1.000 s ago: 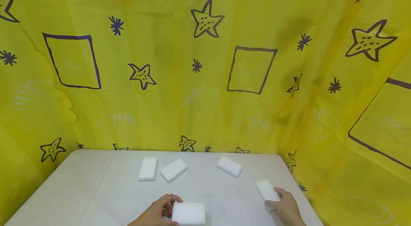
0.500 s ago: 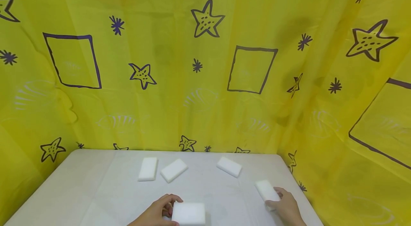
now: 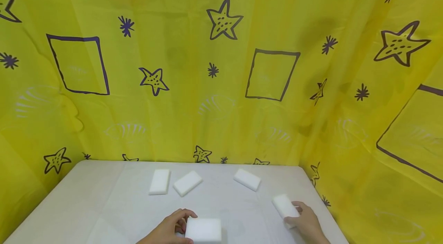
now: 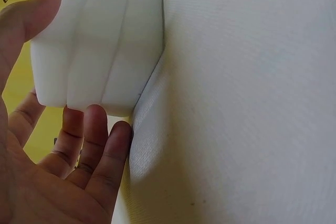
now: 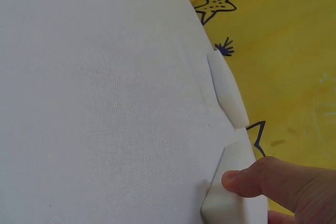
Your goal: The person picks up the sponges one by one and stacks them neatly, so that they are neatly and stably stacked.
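Near the front edge of the head view, my left hand [image 3: 170, 228] holds a stack of white sponges [image 3: 203, 230] by its left side. In the left wrist view the stack [image 4: 100, 51] shows three layers, with the thumb at the top one and fingertips against the side. Farther right, my right hand [image 3: 306, 221] grips a single white sponge [image 3: 283, 203], thumb on the near side and fingers on the far side. The right wrist view has the thumb pressed on this sponge [image 5: 224, 208]; most of the other fingers are out of sight there.
Toward the back of the white-covered table [image 3: 114, 198] lie three more white sponges: one at left [image 3: 160, 182], a slanted one beside it [image 3: 187, 183] and one right of centre [image 3: 247, 179]. A yellow curtain [image 3: 187, 121] with starfish drawings encloses the back and sides.
My right hand and its sponge have shifted slightly left. The left hand and its stack stay in place.
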Action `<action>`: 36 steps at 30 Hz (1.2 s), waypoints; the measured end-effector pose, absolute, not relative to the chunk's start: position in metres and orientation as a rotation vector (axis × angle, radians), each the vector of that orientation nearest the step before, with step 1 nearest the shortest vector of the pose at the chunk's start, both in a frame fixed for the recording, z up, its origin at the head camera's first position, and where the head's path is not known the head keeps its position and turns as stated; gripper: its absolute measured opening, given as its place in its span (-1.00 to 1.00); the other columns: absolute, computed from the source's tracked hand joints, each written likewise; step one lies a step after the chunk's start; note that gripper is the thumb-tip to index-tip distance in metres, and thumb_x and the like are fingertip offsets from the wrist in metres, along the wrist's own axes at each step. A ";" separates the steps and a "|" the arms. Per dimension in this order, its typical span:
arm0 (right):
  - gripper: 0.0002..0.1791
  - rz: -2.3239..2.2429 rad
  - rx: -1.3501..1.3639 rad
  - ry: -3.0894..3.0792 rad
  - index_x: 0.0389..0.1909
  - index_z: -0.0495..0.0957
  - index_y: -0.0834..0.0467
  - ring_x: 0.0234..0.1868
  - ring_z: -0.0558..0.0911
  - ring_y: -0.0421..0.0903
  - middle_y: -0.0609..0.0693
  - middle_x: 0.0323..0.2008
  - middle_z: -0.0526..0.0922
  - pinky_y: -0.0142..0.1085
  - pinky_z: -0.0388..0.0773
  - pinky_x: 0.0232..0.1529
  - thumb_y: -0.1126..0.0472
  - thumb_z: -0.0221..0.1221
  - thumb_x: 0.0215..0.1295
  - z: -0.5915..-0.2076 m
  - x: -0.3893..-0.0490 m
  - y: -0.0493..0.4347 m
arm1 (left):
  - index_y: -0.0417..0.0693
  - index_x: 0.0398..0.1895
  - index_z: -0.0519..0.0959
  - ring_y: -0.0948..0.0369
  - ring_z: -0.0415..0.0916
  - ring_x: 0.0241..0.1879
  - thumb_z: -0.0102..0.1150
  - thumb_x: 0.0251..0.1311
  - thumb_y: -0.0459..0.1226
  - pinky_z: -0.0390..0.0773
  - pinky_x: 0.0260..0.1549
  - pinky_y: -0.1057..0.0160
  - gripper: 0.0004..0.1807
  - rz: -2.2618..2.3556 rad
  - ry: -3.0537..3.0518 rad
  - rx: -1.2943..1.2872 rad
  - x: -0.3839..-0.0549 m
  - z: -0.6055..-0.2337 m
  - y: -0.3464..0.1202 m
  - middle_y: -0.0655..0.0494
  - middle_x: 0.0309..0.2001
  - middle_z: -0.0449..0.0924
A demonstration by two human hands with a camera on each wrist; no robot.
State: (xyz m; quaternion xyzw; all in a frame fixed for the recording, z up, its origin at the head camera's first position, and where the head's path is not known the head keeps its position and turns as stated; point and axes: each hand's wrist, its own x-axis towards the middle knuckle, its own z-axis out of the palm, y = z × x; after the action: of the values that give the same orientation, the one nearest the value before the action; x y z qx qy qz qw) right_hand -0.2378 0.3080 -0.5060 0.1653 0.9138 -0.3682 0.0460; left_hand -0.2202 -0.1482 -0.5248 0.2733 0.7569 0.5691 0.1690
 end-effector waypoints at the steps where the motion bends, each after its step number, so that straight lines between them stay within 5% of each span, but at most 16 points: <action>1: -0.06 -1.120 0.492 2.797 0.25 0.29 0.45 0.07 0.46 0.38 0.50 0.10 0.42 0.27 0.38 0.10 0.09 0.51 -0.09 -0.506 -0.237 0.307 | -0.12 0.17 0.43 0.36 0.43 -0.30 0.45 0.08 -0.24 0.54 -0.24 0.41 -0.41 1.616 2.154 0.776 -0.220 -0.525 -0.148 0.06 -0.16 0.37; 19: -0.11 -1.121 0.379 2.837 0.21 0.38 0.39 0.06 0.50 0.35 0.44 0.07 0.48 0.20 0.45 0.04 0.12 0.53 -0.14 -0.493 -0.232 0.284 | -0.10 0.17 0.44 0.33 0.44 -0.31 0.46 0.06 -0.24 0.54 -0.25 0.38 -0.40 1.600 2.174 0.723 -0.219 -0.525 -0.149 0.07 -0.19 0.38; 36: -0.18 -1.055 0.218 2.919 0.14 0.47 0.31 -0.08 0.54 0.14 0.20 -0.05 0.55 0.09 0.53 -0.03 0.14 0.57 -0.21 -0.477 -0.224 0.258 | -0.09 0.17 0.44 0.35 0.42 -0.30 0.46 0.07 -0.23 0.54 -0.24 0.38 -0.41 1.593 2.181 0.758 -0.221 -0.525 -0.149 0.07 -0.17 0.39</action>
State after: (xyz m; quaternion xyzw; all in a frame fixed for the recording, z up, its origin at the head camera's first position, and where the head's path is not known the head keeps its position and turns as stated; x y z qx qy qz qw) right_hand -0.2242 0.2581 -0.4765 0.0701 0.9380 -0.3390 0.0151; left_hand -0.2209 -0.1485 -0.5252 0.2666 0.7664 0.5599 0.1675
